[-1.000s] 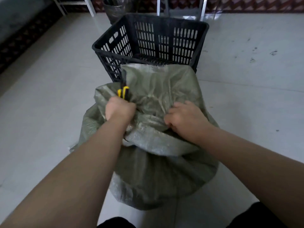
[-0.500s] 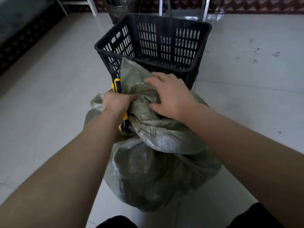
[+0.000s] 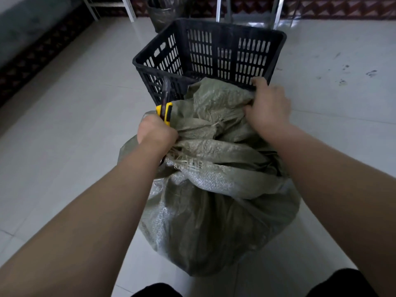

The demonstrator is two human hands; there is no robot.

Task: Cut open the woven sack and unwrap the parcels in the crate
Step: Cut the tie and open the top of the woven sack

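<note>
The woven sack (image 3: 214,200) is stood on the tiled floor (image 3: 64,136) directly in front of the person, its full body bulging below and its loose grey-green mouth folded over on top. At the sack's 12 o'clock the black slotted crate (image 3: 214,52) is set, with the flap of the sack touching or overlapping its near wall; what lies on the crate's bottom cannot be made out.

The far corner of the flap, at 1 o'clock, is gripped by the right hand (image 3: 267,108), closed on bunched fabric just beside the crate's near rim. At 10 o'clock the left hand (image 3: 156,133) is closed as a fist around a yellow-and-black utility knife (image 3: 165,110), whose tip is pointed away toward the crate, and sack material seems to be pinched in the same fist. Frayed strands (image 3: 184,161) are seen under that hand, so the mouth is judged to be already cut or torn in part.

The step in hand is judged to be the opening of the mouth. It would be done well if the fabric were kept taut between the two hands, so that the blade meets stretched weave, not slack folds. The edge should be drawn away from the right hand and both forearms, and held shallow, since whatever is packed under the fabric cannot be seen. Loose strands may snag the blade.
</note>
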